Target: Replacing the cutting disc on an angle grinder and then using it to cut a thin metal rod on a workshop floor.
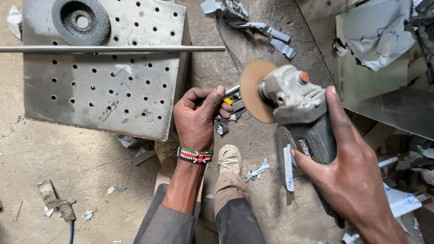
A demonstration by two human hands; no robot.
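My right hand (350, 174) grips the dark body of a grey angle grinder (300, 110), whose tan round disc (254, 90) faces left. My left hand (199, 115), with a beaded band at the wrist, is closed around a short metal tool (231, 91) with a yellow part, whose tip points at the disc's hub. Both hands hover above the dirt floor and my two shoes (229, 158).
A perforated steel box (104, 90) stands at upper left with a dark flap disc (81, 20) and a long steel rod (113, 49) on top. Sheet metal (389, 97) and torn film scraps lie at right. Debris litters the floor.
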